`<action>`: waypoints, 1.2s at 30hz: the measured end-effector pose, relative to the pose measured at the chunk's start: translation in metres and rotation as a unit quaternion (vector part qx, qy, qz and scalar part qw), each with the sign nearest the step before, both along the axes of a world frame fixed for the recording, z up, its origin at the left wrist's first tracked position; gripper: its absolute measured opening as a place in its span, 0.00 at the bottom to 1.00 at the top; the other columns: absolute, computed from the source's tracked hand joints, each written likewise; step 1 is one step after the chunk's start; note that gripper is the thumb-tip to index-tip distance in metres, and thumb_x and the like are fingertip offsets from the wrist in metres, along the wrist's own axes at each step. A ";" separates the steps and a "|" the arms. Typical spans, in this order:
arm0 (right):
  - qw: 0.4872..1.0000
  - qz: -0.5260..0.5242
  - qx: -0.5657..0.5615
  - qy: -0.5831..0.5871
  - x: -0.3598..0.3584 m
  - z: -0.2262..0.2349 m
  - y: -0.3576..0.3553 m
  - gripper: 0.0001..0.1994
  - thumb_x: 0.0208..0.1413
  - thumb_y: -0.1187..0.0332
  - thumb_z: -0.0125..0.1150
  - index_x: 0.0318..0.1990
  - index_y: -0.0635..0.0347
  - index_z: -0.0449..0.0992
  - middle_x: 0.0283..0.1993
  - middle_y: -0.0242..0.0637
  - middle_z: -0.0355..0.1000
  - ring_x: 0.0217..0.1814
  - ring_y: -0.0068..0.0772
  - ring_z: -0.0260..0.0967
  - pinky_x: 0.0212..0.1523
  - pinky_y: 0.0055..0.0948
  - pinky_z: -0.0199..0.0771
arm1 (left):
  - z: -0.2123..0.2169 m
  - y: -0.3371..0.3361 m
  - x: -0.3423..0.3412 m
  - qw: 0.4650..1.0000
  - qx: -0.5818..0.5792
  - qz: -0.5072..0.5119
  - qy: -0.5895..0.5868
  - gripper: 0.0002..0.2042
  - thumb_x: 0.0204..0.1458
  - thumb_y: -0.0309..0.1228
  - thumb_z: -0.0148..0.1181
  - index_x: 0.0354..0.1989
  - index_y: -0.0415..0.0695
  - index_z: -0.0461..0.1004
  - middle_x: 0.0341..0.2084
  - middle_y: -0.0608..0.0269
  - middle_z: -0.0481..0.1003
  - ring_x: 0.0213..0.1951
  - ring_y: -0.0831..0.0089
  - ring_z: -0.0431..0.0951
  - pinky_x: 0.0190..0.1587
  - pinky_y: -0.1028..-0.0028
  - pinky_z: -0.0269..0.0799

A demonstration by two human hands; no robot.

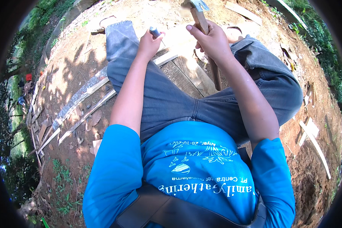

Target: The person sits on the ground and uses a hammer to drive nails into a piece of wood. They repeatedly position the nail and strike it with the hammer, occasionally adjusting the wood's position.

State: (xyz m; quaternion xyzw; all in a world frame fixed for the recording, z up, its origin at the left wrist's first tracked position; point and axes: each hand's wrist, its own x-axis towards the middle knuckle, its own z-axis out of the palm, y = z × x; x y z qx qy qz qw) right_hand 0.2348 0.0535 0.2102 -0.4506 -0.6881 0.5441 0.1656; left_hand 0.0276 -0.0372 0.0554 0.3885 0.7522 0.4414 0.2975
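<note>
1. Your left forearm (128, 93) is pointing forward, leaning slightly inward.
2. Your left hand (149, 45) is curling in a grip.
3. Your right forearm (249, 93) is slanting forward and inward.
4. Your right hand (216, 41) is gripping, thumb (195, 33) pointing leftward.

The grey metal head (200, 5) of the brown wooden-handled hammer (201, 22) runs off above; the left hand (148, 46) hides much of a blue-grey cylindrical tool (154, 32); I can't identify that tiny red patch (29, 77).
</note>
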 end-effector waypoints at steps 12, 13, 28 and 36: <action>0.997 0.004 -0.068 0.020 0.002 -0.018 -0.007 0.19 0.58 0.53 0.65 0.40 0.63 0.76 0.25 0.29 0.72 0.23 0.18 0.72 0.23 0.22 0.72 | -0.011 -0.013 0.011 0.999 -0.023 -0.014 -0.039 0.12 0.59 0.30 0.62 0.46 0.36 0.70 0.40 0.59 0.80 0.43 0.76 0.79 0.48 0.75 0.73; 0.997 0.007 -0.072 0.016 0.001 -0.017 -0.007 0.20 0.58 0.52 0.65 0.41 0.63 0.75 0.27 0.29 0.72 0.22 0.16 0.70 0.23 0.21 0.71 | -0.013 -0.014 0.011 0.999 -0.013 -0.015 -0.043 0.12 0.59 0.30 0.62 0.45 0.35 0.70 0.40 0.59 0.80 0.43 0.76 0.79 0.48 0.75 0.73; 0.994 0.047 0.047 0.085 0.001 0.002 -0.043 0.22 0.62 0.52 0.59 0.50 0.65 0.75 0.25 0.37 0.72 0.26 0.23 0.66 0.29 0.29 0.66 | 0.005 -0.012 0.027 0.987 -0.072 -0.074 0.119 0.13 0.56 0.37 0.64 0.42 0.39 0.77 0.35 0.48 0.81 0.40 0.54 0.82 0.44 0.62 0.75; 0.978 0.140 0.122 -0.097 -0.008 -0.015 -0.059 0.18 0.64 0.61 0.55 0.53 0.66 0.71 0.29 0.54 0.75 0.34 0.53 0.76 0.37 0.42 0.72 | 0.007 -0.011 0.026 0.993 0.000 -0.079 0.084 0.13 0.56 0.37 0.63 0.38 0.37 0.76 0.30 0.46 0.79 0.35 0.48 0.79 0.40 0.58 0.74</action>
